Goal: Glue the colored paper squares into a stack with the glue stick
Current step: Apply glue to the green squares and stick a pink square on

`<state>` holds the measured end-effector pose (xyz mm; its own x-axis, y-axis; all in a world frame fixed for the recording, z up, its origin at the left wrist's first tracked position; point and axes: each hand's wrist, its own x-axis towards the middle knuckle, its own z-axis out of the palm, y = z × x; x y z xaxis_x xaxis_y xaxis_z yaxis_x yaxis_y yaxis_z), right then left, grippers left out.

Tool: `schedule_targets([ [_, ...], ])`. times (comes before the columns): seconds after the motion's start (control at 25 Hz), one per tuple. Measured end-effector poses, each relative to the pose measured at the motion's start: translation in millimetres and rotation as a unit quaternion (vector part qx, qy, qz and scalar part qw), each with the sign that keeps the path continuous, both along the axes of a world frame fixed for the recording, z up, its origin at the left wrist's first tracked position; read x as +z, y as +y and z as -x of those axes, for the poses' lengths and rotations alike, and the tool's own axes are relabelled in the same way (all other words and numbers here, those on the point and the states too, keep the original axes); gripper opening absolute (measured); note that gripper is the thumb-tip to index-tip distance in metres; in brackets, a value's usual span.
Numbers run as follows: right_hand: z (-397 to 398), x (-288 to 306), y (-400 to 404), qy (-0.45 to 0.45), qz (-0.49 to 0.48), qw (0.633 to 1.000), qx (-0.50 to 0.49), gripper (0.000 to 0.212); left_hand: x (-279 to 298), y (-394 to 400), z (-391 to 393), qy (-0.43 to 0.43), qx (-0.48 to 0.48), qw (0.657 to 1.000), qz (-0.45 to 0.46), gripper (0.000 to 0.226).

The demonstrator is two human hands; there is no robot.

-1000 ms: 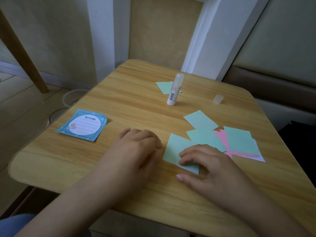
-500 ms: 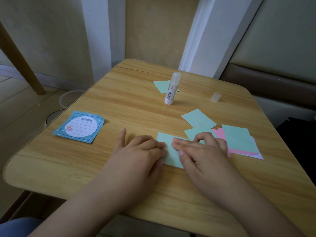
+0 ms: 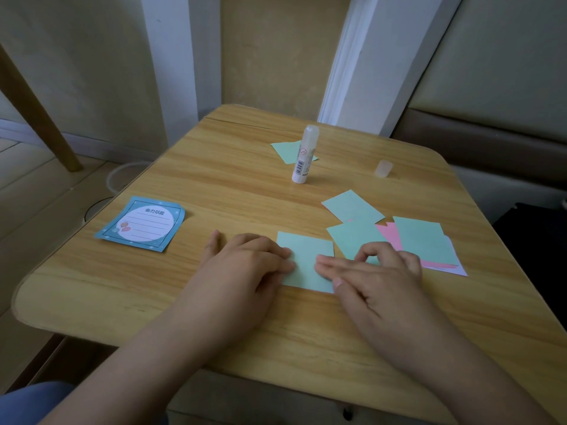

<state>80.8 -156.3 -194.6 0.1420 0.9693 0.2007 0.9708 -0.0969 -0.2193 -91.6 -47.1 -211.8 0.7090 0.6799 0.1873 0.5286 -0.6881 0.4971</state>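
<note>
Both hands now bear on one green square point(image 3: 306, 259) near the table point(image 3: 214, 185) front edge. A second ago only the right hand point(image 3: 372, 276) pressed it; since then the square has slid toward 9 o'clock, clear of the loose pile point(image 3: 423, 243). The left hand point(image 3: 250, 262) holds its left edge with loosely curled fingertips; the right grip lies flat, fingers straight on the paper. The uncapped glue stick point(image 3: 303, 159) stands untouched at 12 o'clock, its cap point(image 3: 383, 168) at 1 o'clock. Likely this square is being set as the base; gluing comes next.
</note>
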Motion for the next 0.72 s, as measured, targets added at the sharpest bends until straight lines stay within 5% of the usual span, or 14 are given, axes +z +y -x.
schedule_targets([
  [0.28, 17, -1, -7, 0.007, 0.012, 0.998, 0.061, 0.048, 3, -2, -1, -0.022, 0.028, 0.999, 0.0, 0.026],
  [0.52, -1, 0, -11, 0.017, -0.001, 1.0, 0.005, 0.057, 4, -5, 2, -0.017, 0.006, 1.0, 0.006, 0.042],
  [0.72, -15, -3, -7, 0.02, -0.056, 0.997, -0.043, 0.039, 4, -8, 4, -0.005, -0.014, 1.0, -0.011, 0.052],
])
